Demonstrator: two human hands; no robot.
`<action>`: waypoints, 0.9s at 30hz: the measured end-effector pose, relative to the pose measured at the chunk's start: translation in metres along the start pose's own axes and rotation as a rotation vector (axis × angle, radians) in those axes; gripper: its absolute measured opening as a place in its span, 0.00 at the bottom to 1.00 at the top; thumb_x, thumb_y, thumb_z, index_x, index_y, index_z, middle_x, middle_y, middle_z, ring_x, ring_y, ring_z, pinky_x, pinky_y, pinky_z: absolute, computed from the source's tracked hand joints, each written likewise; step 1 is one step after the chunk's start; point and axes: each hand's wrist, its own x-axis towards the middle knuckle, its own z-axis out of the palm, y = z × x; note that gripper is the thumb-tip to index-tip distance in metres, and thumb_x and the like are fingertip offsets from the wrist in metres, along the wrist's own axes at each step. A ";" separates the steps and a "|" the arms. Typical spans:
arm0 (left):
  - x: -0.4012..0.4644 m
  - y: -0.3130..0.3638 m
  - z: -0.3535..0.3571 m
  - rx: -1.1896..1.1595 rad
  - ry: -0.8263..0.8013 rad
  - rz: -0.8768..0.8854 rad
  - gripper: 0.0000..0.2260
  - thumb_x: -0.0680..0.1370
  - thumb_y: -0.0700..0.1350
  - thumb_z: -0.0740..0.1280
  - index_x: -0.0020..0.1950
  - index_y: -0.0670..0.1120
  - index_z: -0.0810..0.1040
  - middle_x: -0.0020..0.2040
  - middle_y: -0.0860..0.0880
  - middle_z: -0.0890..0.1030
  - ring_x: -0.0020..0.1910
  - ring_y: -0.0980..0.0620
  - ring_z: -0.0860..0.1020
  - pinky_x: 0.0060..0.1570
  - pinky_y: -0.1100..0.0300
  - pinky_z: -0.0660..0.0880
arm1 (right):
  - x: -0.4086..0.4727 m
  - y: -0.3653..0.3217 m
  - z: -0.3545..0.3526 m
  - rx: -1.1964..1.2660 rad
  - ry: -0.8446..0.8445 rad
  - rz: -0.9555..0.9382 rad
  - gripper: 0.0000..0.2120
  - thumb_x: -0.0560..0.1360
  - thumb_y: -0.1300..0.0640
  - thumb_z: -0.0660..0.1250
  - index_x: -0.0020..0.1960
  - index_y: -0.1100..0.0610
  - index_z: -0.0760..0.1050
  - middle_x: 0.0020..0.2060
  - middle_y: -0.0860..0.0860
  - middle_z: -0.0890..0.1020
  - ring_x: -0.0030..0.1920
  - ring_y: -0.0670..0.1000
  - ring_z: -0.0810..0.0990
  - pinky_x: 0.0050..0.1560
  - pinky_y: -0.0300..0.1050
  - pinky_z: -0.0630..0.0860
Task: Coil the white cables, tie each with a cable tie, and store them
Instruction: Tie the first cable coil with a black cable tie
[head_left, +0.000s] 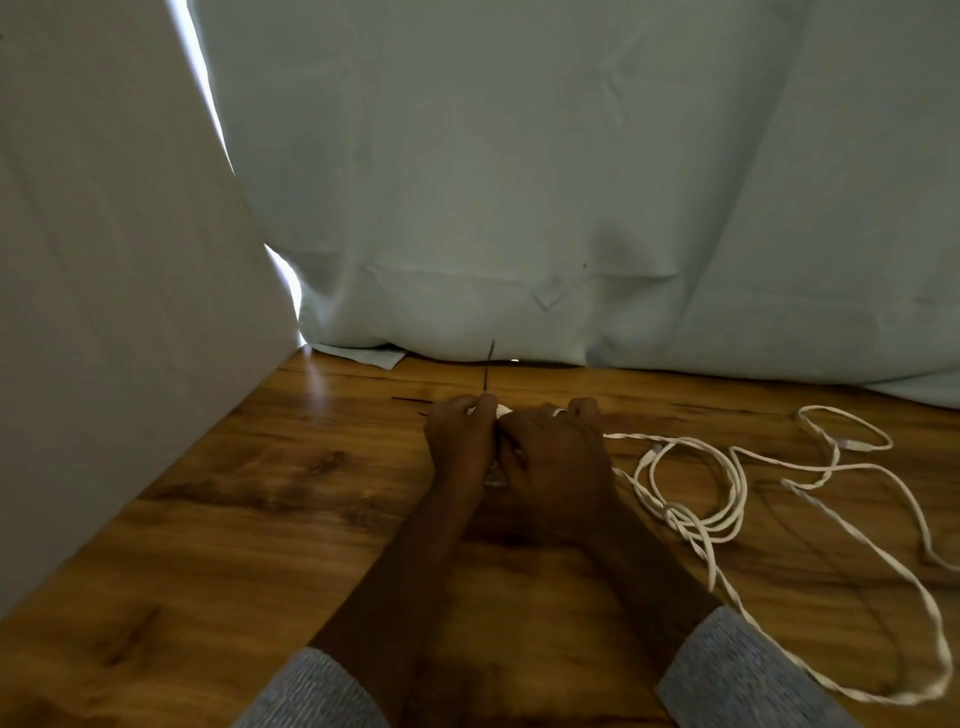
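Observation:
Both hands meet over the middle of the wooden table (270, 519). My left hand (460, 441) and my right hand (553, 457) hold a small coiled white cable (503, 413) between them, mostly hidden by the fingers. A thin black cable tie (488, 369) sticks up from my left hand's fingertips. To the right, loose white cables (727, 499) lie tangled on the table, partly looped, with one long strand running toward the near right edge.
Two more thin black cable ties (410, 400) lie on the table just left of my hands. A pale blue curtain (571, 208) hangs along the table's far side. A white panel (104, 260) stands along the left side.

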 end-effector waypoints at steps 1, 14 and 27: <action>0.001 0.000 -0.002 -0.033 -0.015 -0.017 0.15 0.76 0.41 0.69 0.30 0.51 0.78 0.30 0.48 0.79 0.32 0.47 0.77 0.38 0.51 0.76 | 0.000 0.002 -0.003 0.104 -0.012 0.018 0.09 0.77 0.50 0.64 0.50 0.53 0.80 0.42 0.49 0.84 0.42 0.53 0.80 0.48 0.51 0.65; -0.006 0.006 -0.001 -0.126 -0.507 -0.024 0.21 0.77 0.48 0.69 0.37 0.30 0.73 0.31 0.41 0.71 0.30 0.47 0.68 0.28 0.59 0.61 | 0.010 0.023 -0.003 1.107 -0.075 0.941 0.07 0.78 0.55 0.70 0.47 0.57 0.85 0.40 0.52 0.87 0.43 0.51 0.86 0.48 0.49 0.83; -0.010 0.008 -0.001 -0.105 -0.594 -0.084 0.14 0.80 0.43 0.68 0.34 0.44 0.75 0.28 0.46 0.65 0.22 0.53 0.64 0.25 0.64 0.59 | 0.011 0.038 -0.013 1.134 0.351 0.990 0.04 0.75 0.58 0.75 0.49 0.57 0.86 0.37 0.46 0.85 0.37 0.42 0.82 0.42 0.41 0.77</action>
